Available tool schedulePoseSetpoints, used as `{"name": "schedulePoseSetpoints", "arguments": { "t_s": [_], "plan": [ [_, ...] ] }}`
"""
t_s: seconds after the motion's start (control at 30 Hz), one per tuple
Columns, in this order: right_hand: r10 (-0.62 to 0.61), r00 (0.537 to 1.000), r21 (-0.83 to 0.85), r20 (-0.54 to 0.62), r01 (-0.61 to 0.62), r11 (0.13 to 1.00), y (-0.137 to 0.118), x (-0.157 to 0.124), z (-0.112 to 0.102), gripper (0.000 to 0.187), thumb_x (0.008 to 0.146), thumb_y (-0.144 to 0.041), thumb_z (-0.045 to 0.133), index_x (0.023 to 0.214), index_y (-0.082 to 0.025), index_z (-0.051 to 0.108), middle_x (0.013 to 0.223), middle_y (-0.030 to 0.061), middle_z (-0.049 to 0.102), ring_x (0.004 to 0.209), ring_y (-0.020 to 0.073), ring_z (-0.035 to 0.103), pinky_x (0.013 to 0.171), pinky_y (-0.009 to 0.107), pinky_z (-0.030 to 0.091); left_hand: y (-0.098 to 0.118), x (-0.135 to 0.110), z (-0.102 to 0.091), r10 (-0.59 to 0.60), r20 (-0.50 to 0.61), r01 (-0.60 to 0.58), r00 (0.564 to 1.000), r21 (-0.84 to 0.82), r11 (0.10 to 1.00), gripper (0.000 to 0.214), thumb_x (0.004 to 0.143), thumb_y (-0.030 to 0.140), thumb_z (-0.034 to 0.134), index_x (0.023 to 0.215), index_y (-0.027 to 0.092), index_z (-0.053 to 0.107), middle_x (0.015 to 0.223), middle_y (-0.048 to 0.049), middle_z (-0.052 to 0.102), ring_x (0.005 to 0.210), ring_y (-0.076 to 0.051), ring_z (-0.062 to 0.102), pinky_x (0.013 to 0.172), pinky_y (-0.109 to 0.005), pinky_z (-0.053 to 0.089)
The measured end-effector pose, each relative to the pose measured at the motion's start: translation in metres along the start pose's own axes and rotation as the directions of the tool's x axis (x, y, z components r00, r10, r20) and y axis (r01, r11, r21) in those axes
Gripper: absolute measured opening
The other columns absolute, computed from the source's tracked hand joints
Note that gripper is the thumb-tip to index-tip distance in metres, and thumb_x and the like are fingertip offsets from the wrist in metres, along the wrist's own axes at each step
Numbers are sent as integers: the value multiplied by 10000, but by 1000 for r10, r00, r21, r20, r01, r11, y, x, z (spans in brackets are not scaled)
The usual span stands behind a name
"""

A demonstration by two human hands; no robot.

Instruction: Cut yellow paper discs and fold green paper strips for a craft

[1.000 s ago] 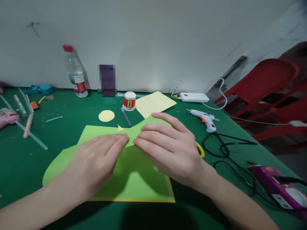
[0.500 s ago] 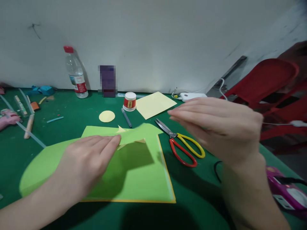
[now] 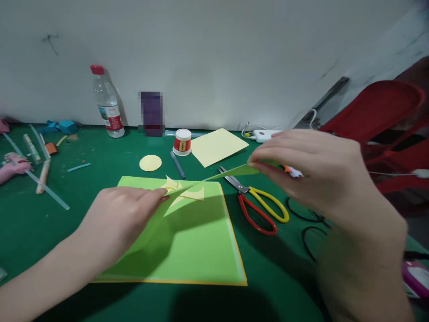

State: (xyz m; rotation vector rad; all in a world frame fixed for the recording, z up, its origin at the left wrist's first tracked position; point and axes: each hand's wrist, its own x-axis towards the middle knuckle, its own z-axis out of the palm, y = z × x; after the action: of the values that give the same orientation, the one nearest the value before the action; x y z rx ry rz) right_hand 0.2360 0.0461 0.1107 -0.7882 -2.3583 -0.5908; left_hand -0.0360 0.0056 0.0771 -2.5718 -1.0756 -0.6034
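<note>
My left hand (image 3: 124, 210) and right hand (image 3: 311, 170) pinch a green sheet (image 3: 239, 170) reaching over the scissors (image 3: 241, 189); beneath them, green counter (image 3: 100, 163); beyond, wall (image 3: 234, 67).

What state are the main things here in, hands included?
Raised green paper: seen nearly edge-on
Left hand: pinching its left end
Right hand: pinching its right end
Green sheet underneath: flat
Yellow scraps: lying on it
Scissors: lying down, handles spread
Bottle: upright, capped
Cup: upside down
Pen: lying flat
Yellow circle: flat
</note>
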Motion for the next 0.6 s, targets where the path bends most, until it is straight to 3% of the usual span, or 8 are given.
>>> {"name": "schedulePoseSetpoints", "arguments": {
  "t_s": [0.13,0.3,0.4,0.47,0.53,0.6],
  "plan": [
    [-47,996,51,81,43,998,-17,9,13,147,790,-125,520,910,-109,602,898,89,673,832,197,612,898,387,452,7,2,7,67,-28,-64,997,115,991,286,841,78,282,783,143,555,512,-16,610,401,-152,550,360,-229,357],
    [-120,991,172,63,107,979,-39,13,19,210,802,-37,450,736,-145,617,754,23,682,705,125,612,929,330,443,12,-1,4,63,-46,-57,997,126,990,220,871,111,334,879,131,553,584,-24,645,473,-153,589,408,-232,400],
    [-50,999,121,11,49,991,-26,7,10,190,795,-61,474,718,-163,615,708,20,678,660,142,605,801,327,494,0,-3,-5,8,-37,-2,999,172,985,283,861,120,289,848,150,570,550,-22,636,411,-164,573,348,-230,362],
    [48,999,68,-13,-47,997,-18,4,5,174,786,-93,495,685,-165,617,670,35,673,623,169,605,652,316,494,-12,-3,-10,-106,-6,104,994,254,961,271,847,124,315,848,151,584,540,-23,627,398,-195,572,335,-246,353],
    [134,991,29,21,-134,991,-18,4,4,173,772,-107,508,659,-161,627,664,48,675,596,188,609,547,301,451,-22,-2,-13,-227,15,209,974,327,921,275,826,99,344,962,120,583,694,-78,675,502,-249,621,377,-289,411],
    [178,978,15,105,-181,983,-26,5,9,167,757,-104,514,667,-153,646,689,53,681,597,193,616,517,288,420,-24,1,-13,-264,-46,264,963,317,911,402,804,38,302,1148,79,505,1027,-172,635,814,-323,638,566,-394,510]
  ]
}}
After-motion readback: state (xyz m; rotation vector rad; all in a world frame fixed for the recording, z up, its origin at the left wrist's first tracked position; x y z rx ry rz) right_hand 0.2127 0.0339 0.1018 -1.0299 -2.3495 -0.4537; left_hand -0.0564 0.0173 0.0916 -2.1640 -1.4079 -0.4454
